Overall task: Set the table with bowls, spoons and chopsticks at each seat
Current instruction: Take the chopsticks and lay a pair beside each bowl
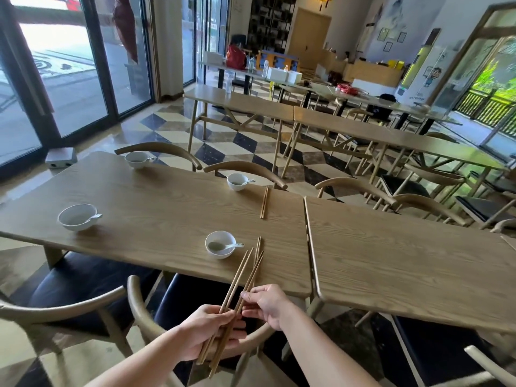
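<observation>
Before the table [167,219], left hand [206,333] and right hand [268,305] hold chopsticks [239,277] slanting forward-right.

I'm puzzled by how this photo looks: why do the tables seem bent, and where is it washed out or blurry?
Head view: the wide-angle lens bows the table edges; daylight through the glass doors is washed out and glares off the floor; the left hand, right hand and chopsticks they hold look sharp; the far counter looks softer.
</observation>
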